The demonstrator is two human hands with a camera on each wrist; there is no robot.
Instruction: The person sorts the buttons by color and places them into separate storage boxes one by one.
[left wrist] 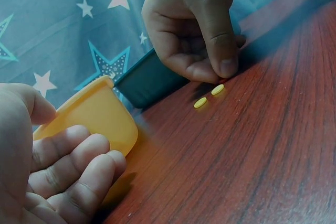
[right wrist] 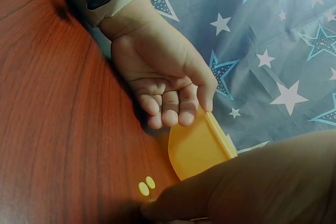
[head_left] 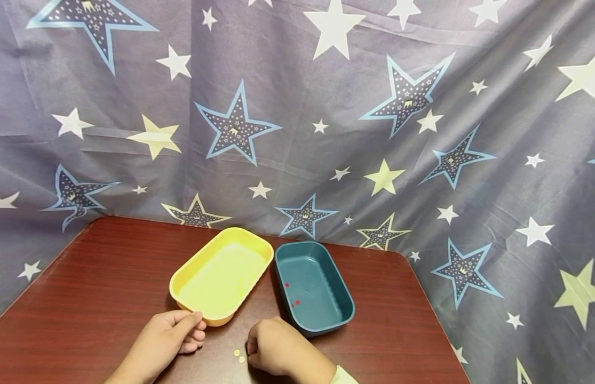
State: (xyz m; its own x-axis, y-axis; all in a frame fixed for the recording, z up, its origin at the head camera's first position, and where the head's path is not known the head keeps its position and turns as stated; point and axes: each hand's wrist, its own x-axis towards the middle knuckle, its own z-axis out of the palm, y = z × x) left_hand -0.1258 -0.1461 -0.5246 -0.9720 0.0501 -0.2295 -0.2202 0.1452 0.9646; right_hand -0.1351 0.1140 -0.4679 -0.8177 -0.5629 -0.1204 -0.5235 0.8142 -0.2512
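My left hand [head_left: 165, 338] pinches the rim of a yellow tray [head_left: 213, 277] at its near corner, thumb on top and fingers curled below. Two small flat yellow discs [head_left: 237, 352], like tablets, lie on the table between my hands. Just right of them is my right hand [head_left: 280, 346], fingers curled. In the left wrist view its thumb tip is low over the tabletop, right beside the yellow discs [left wrist: 218, 89]. Whether a disc sits under its fingertips is hidden. Faint yellow discs [head_left: 240, 280] show inside the yellow tray.
A dark teal tray [head_left: 309, 282] stands right of the yellow one, with a few small red discs [head_left: 298, 302] in it. Both trays are on a reddish-brown wooden table [head_left: 110, 277]. A grey star-patterned cloth [head_left: 297, 154] hangs behind the table.
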